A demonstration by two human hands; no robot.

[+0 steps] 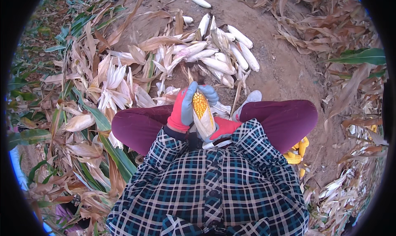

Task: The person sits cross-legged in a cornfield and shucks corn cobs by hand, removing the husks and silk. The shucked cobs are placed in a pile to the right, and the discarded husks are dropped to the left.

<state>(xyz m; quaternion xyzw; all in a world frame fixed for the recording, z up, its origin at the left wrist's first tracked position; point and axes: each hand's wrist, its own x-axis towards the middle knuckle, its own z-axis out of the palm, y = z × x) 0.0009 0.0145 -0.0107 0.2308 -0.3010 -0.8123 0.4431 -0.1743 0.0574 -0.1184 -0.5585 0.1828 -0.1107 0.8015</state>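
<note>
Over my lap, both gloved hands hold a partly husked corn cob [200, 105], its yellow kernels showing at the upper part. Pale husk [204, 124] still wraps its lower end, and a dry strip points up from the tip. My left hand [184, 110], in a red and grey glove, is closed round the cob's upper left side. My right hand [225, 128], gloved alike, grips the husked lower end from the right; its fingertips are partly hidden. Grey glove fingers also show behind the cob's right side.
Ahead lies a pile of unhusked pale ears [218, 64] on bare soil. Dry husks [113, 85] and green leaves spread at the left. Husked yellow cobs [293, 157] lie beside my right knee. Dry stalks and leaves [326, 25] line the right side.
</note>
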